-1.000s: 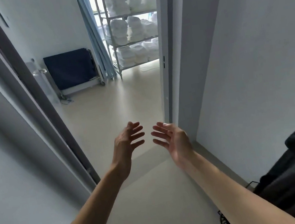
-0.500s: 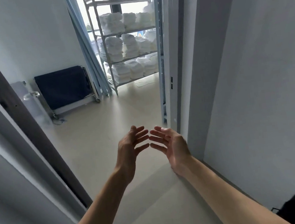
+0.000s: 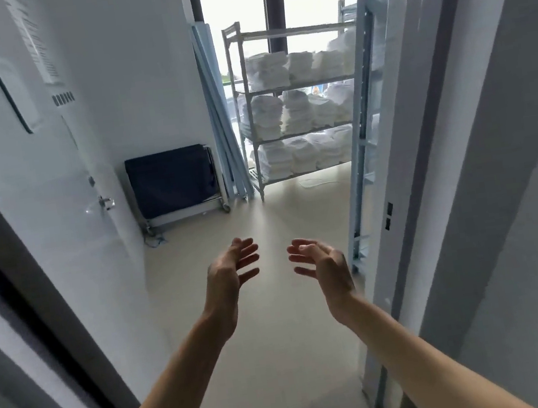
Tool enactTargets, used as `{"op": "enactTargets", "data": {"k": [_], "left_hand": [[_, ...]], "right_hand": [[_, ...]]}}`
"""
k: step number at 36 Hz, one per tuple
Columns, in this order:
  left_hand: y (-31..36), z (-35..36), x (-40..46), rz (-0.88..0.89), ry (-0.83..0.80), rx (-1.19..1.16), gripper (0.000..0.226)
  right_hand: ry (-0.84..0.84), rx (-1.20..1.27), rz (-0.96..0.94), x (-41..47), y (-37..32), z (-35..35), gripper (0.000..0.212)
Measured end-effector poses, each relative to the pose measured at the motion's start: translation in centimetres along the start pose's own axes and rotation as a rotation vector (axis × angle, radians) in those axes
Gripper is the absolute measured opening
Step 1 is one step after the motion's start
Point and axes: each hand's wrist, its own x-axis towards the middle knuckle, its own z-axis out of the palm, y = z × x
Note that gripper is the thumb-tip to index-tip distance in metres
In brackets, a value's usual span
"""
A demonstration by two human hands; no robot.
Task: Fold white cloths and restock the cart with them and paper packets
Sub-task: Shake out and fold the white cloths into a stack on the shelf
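An open white door [image 3: 61, 184] is seen at the far left, swung back against the wall, its dark edge running down toward the lower left corner. A framed panel and a sheet of printed paper are fixed to its upper part, and a metal handle [image 3: 105, 202] sticks out from its face. To the left of the wire shelf rack [image 3: 244, 110], a dark blue folded cart [image 3: 172, 181] on castors is parked flat against the back wall, near the door's far edge. Pale blue panels [image 3: 218, 114] are leaned between that cart and the rack, just beside the rack's left post.

The rack is set against a bright window at the back of the room. Stacks of folded white cloths [image 3: 274, 113] are held on three of its shelves; its right end is cut off by the door frame [image 3: 425, 147].

In front of the rack, a wide strip of bare beige floor [image 3: 280, 340] is left open from the doorway to the rack's feet, bounded by the door on the left and the frame's edge on the right.

Over this floor, the left hand [image 3: 227, 275] and the right hand [image 3: 324, 265] are held out with palms turned toward each other, apart, fingers spread and slack, nothing grasped. Both are well short of the rack.

To the right of the rack, a plain grey wall is seen.
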Motion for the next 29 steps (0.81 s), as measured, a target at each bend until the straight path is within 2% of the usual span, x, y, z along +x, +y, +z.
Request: {"op": "enactTargets", "data": {"k": [10,21,29], "left_hand": [[-1.4,-1.6,15.2,0.037,0.093,-0.004,0.033],[-2.0,-6.0,39.8,0.032,0.082,-0.035,0.033],[-2.4,-5.1,54.8,-0.019,0.005,-0.011,0.032]], "right_hand": [[-0.039,0.015,0.060,15.9,1.5,3.3,0.023],[0.018,0.036,0.066,39.0,3.9,9.4,0.024],[0.106,0.068,0.084,53.2,4.3,11.7,0.024]]}}
